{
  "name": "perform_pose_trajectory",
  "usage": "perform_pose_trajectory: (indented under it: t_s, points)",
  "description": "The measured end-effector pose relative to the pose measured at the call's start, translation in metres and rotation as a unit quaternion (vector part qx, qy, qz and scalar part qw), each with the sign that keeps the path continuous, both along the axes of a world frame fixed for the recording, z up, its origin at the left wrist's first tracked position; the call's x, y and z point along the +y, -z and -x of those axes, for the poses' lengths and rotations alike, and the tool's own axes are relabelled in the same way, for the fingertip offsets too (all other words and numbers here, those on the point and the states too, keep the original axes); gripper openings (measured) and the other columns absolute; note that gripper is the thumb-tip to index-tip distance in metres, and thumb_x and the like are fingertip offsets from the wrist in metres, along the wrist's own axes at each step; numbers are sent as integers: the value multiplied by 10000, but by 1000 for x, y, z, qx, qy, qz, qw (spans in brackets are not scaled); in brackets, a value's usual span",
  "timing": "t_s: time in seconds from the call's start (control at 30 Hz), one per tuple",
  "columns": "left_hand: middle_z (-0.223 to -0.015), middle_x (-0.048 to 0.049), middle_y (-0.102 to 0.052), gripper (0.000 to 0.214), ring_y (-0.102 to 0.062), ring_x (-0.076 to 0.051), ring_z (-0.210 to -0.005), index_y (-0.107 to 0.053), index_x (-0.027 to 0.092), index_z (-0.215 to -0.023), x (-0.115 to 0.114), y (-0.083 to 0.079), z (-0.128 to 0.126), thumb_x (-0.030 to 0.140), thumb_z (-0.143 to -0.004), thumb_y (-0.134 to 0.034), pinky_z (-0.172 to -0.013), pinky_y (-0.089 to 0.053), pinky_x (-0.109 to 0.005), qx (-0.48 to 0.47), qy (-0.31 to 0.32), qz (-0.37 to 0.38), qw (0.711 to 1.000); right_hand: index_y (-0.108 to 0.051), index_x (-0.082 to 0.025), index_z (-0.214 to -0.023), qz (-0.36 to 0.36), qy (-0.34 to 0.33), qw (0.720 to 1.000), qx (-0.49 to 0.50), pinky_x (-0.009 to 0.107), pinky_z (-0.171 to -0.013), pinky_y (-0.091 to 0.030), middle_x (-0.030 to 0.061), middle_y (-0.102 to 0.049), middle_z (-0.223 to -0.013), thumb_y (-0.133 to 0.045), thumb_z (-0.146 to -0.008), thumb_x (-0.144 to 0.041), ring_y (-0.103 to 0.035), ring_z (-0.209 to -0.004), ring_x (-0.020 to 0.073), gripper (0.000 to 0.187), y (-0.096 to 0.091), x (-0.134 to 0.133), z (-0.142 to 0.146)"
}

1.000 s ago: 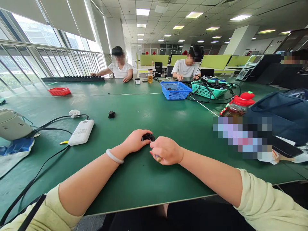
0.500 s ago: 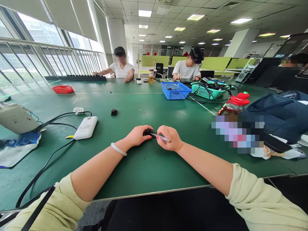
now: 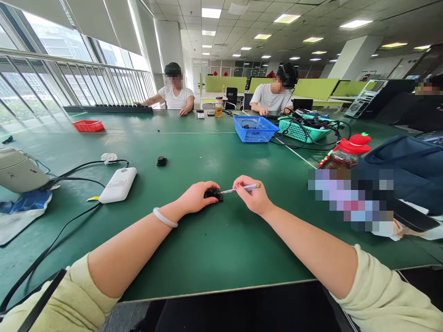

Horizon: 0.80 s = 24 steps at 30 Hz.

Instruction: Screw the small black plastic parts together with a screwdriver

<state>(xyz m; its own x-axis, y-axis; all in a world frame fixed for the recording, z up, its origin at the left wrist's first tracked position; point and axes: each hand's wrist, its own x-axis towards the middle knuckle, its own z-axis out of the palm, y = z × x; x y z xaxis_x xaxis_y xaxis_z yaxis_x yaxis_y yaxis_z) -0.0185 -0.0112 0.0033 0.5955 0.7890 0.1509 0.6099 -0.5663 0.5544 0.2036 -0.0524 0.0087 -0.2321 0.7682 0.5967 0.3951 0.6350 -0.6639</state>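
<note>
My left hand (image 3: 196, 197) is closed around a small black part (image 3: 216, 195) on the green table. Its thumb lies along the near side and the fingers curl over the top; the part's exact kind is too small to make out. Between the fingers of my right hand (image 3: 256, 198) is a slim screwdriver (image 3: 251, 186) with a pale purple handle. Its thin metal shaft points left, and the tip reaches the black part; whether it touches a screw I cannot tell. Further off to the left lies another small black piece (image 3: 162, 161).
A white power bank (image 3: 118, 185) with black cables sits to the left. Beyond are a red tray (image 3: 88, 126), a blue basket (image 3: 256, 133) and a green basket (image 3: 304, 133) with cables. On the right stand a red-lidded bottle (image 3: 348, 154) and a dark bag (image 3: 408, 170). Two people sit across.
My right hand has drawn away to the right from the left hand, and more of the screwdriver's shaft shows. Its handle has swung up. My left hand keeps its hold on the black part.
</note>
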Motion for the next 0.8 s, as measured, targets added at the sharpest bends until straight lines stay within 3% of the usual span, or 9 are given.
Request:
perform_pose_trajectory:
  t_s: [0.23,0.33,0.47,0.6,0.7,0.8]
  points:
    - [-1093,-29,-692,336,-620,-232,-974,-617,240,-1129,-1,-3,0,362,-817,-640,-873,-480,-368,7,8,-6,1000,-562,-204,-777,-68,-84,990,-92,226,-550,-385,-23,-576,-653,-470,-851,-161,-457,-530,97,126,-9,-5,-6]
    - [-1126,-34,-684,346,-614,-231,-1001,-607,237,-1149,-1,-2,1,357,-825,-640,-895,-475,-369,4,12,-10,1000,-586,-199,-821,-149,-129,959,-205,231,-571,-381,-9,-602,-695,-509,-808,-148,-476,-566,107,93,-11,-9,-5]
    - [-1147,-35,-674,354,-603,-228,-1030,-592,245,-1179,-1,0,2,347,-842,-627,-915,-473,-371,3,10,-5,1000,-597,-196,-741,-203,-118,920,-312,245,-525,-309,-14,-532,-624,-548,-829,-228,-400,-529,110,106,-12,-15,-3]
    - [-1132,-36,-671,344,-599,-228,-1031,-590,249,-1180,1,0,4,355,-854,-617,-913,-474,-368,0,18,4,1000,-601,-197,-743,-153,-122,949,-249,238,-516,-315,-16,-537,-615,-544,-898,-399,-400,-519,102,261,-12,-14,-7]
    - [-1127,-37,-668,338,-598,-230,-1020,-588,250,-1178,3,0,5,356,-857,-613,-903,-475,-371,5,24,9,1000,-596,-196,-755,-81,-119,979,-144,220,-534,-365,-12,-555,-623,-479,-942,-343,-452,-529,93,265,-13,-11,-13]
    - [-1136,-38,-665,331,-597,-231,-1025,-588,250,-1178,4,0,5,344,-861,-604,-909,-472,-373,6,29,12,999,-602,-195,-772,-48,-119,986,-106,213,-521,-375,-14,-555,-626,-469,-937,-284,-462,-523,87,229,-14,-8,-16]
